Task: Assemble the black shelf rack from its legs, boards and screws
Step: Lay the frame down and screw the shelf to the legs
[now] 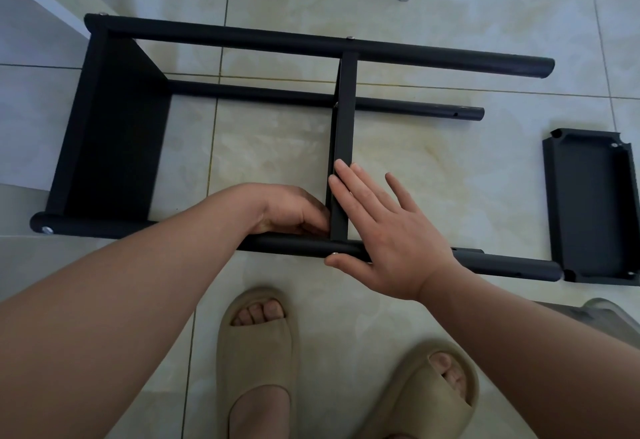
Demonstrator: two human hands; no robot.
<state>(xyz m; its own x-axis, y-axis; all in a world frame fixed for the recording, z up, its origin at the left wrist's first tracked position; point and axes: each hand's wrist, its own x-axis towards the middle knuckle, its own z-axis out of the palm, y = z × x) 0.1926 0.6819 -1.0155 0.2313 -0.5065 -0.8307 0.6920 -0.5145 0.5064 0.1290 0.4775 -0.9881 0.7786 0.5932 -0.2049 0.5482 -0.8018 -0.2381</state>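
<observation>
Pale floor tiles point(415, 161) bear the rack point(277, 40): flat-fingered right hand point(391, 237) steadies the middle board point(344, 120), left hand point(287, 210) grip unclear, loose board point(585, 210) probably next.

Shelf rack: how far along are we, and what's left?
Done: the end board sits screwed between the legs. In hand: the middle board, right hand flat on it, left hand curled at its joint with the near leg, by a screw. Left: the loose board on the floor, for the legs' free ends.
</observation>
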